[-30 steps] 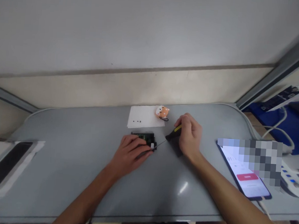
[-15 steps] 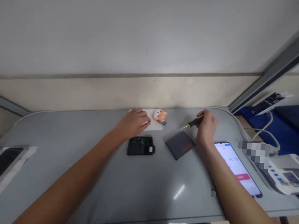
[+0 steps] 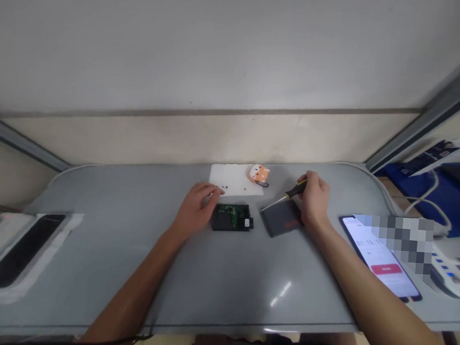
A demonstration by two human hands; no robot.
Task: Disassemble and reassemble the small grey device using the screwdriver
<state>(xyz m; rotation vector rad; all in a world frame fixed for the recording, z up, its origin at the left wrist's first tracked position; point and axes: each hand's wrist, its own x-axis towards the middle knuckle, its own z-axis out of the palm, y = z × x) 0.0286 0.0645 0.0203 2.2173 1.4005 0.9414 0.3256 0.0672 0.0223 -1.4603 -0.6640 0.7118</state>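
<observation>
In my right hand (image 3: 315, 198), fingers wrapped round its black and yellow handle, is a screwdriver (image 3: 294, 189). Its metal shaft slants down left, the tip over or beside the left corner of a dark flat cover (image 3: 279, 220) with a reddish mark. My left hand (image 3: 198, 208) has its fingers bent and thumb close to the fingertips, at the near left corner of a white sheet (image 3: 230, 175). Anything pinched there is too small to make out. Several tiny dark bits lie on the sheet. Beside that hand rests an open black case with a green circuit board (image 3: 230, 217).
An orange and white animal-shaped case (image 3: 258, 173) with a loop sits on the sheet's right end. Toward the right lie a lit phone (image 3: 385, 262) and a white power strip (image 3: 450, 266). A dark-screened device (image 3: 25, 250) is at left. A wall (image 3: 232, 136) bounds the table's back.
My left hand has drawn back from over the white sheet to its near edge, its fingers more bent, uncovering tiny bits. The screwdriver stays in my right hand. The whole view has shifted slightly.
</observation>
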